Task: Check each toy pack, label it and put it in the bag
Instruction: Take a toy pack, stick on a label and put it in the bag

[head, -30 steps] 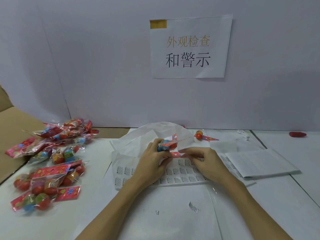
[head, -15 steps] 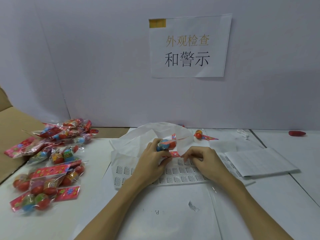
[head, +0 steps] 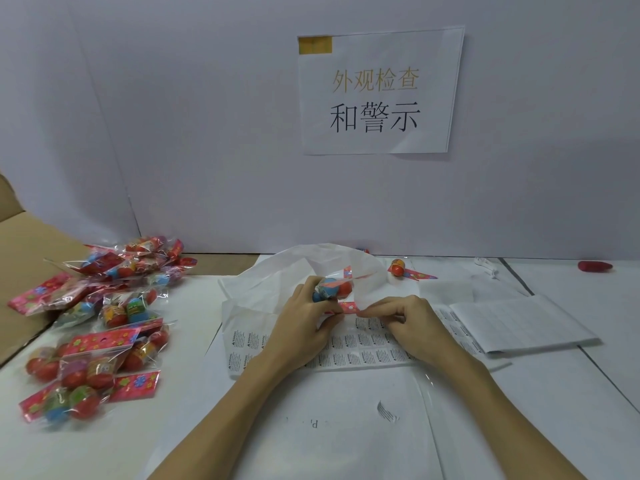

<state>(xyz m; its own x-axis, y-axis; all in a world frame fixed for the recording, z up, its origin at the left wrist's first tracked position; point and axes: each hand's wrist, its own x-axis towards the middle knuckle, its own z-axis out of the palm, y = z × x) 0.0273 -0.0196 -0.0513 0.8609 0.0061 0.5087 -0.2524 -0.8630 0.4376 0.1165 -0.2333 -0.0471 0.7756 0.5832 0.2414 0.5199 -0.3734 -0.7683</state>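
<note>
toy pack (head: 333, 289) sits between both hands, just over the warning-label sheet (head: 349, 351) and right at the mouth of the white bag (head: 277, 282). left hand (head: 304, 320) wraps the capsule end, fingers curled around the blue and red balls; right hand (head: 405, 320) pinches the red header strip (head: 348, 307), fingertips pressed together on it. pack's long axis runs roughly left-right, capsules on the left and a bit farther from the person, header toward the right hand. bag opening lies just behind the pack, so the move in is short and away from the body; left hand is nearer the opening. can't tell if a label is already stuck on. pile of unchecked packs (head: 104, 320) well to the left, partly on a cardboard flap (head: 24, 237). one loose pack (head: 403, 270) behind the bag to the right, a stack of folded sheets (head: 519, 323) just right of the hands, a small red object (head: 594, 266) far right. white table (head: 554, 410), plain wall with a printed sign (head: 377, 91).
</note>
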